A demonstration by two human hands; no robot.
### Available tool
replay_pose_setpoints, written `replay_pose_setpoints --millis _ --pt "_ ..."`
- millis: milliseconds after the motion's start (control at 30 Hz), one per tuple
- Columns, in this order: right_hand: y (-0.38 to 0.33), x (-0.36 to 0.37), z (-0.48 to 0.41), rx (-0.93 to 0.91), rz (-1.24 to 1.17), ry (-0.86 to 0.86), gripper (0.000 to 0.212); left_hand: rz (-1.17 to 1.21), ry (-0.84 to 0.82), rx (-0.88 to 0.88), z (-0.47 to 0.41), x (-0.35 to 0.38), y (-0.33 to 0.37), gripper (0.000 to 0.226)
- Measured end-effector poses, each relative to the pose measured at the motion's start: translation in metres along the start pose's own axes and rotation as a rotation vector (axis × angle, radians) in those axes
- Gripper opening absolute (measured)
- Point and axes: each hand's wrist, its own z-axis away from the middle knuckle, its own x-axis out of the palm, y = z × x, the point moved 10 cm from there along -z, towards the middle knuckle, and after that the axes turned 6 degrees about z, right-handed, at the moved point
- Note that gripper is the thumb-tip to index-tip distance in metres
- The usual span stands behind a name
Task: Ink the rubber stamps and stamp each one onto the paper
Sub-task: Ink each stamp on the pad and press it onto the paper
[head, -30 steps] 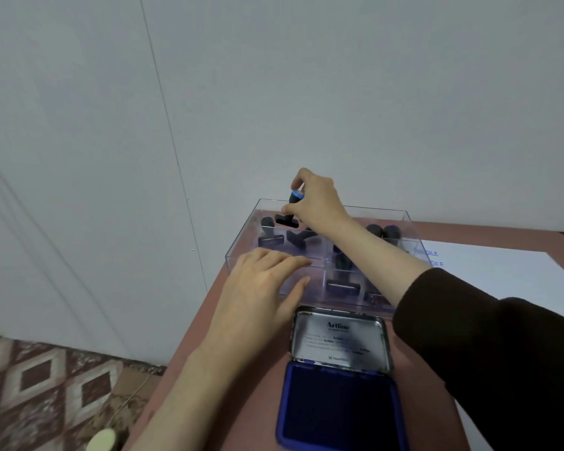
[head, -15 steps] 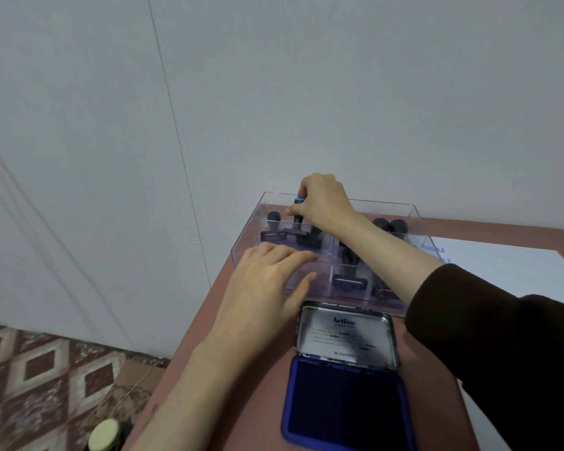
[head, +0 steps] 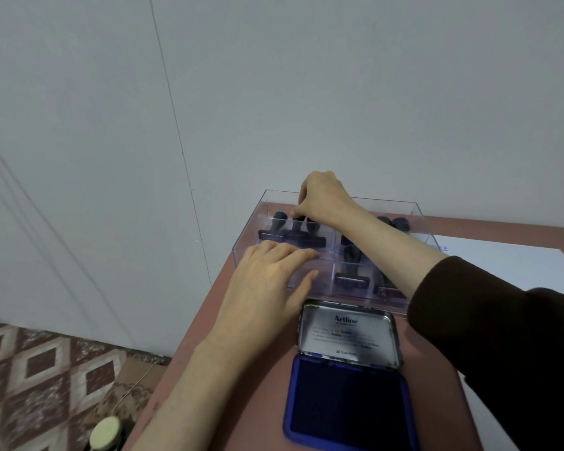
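stamp [head: 302, 237] now down in tray [head: 388, 200] far-left cell | right hand [head: 323, 200] pinches its handle | left hand [head: 267, 281] still flat on tray front

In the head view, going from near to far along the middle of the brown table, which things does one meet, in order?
Open blue ink pad → its raised silver metal lid → clear plastic compartment box, where the right hand pinches a black-handled rubber stamp → pale grey wall.
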Motion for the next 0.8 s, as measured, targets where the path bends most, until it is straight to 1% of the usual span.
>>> replay_pose_setpoints --millis 200,300,367,433,500,567,633,733,800 --pt "0.005 0.001 0.000 0.007 0.000 -0.045 0.018 -0.005 0.006 -0.009 0.001 -0.002 0.001 0.033" --pt "0.005 -0.009 0.002 -0.021 0.016 -0.016 0.012 -0.010 0.003 -0.010 0.001 -0.002 0.002 0.033" --pt "0.002 -0.017 0.004 -0.059 0.164 0.020 0.012 -0.011 0.003 -0.011 0.001 -0.002 0.002 0.034" --pt "-0.005 -0.021 0.010 -0.102 0.372 0.028 0.014 -0.015 0.002 -0.007 0.001 -0.002 0.002 0.034" --pt "-0.009 -0.021 0.014 -0.120 0.544 0.003 0.023 -0.014 0.008 -0.012 0.001 -0.002 0.002 0.033" --pt "-0.009 -0.017 0.014 -0.112 0.623 -0.032 0.026 -0.013 0.015 -0.014 0.001 -0.003 0.002 0.032" --pt "-0.007 -0.011 0.012 -0.103 0.630 -0.075 0.025 -0.008 0.016 -0.013 0.001 -0.003 0.002 0.032" --pt "-0.001 -0.007 0.011 -0.068 0.583 -0.150 0.031 -0.005 0.019 -0.020 0.002 -0.003 0.002 0.033" --pt "0.001 -0.007 0.011 -0.050 0.563 -0.164 0.030 0.003 0.017 -0.022 0.002 -0.003 0.002 0.033"
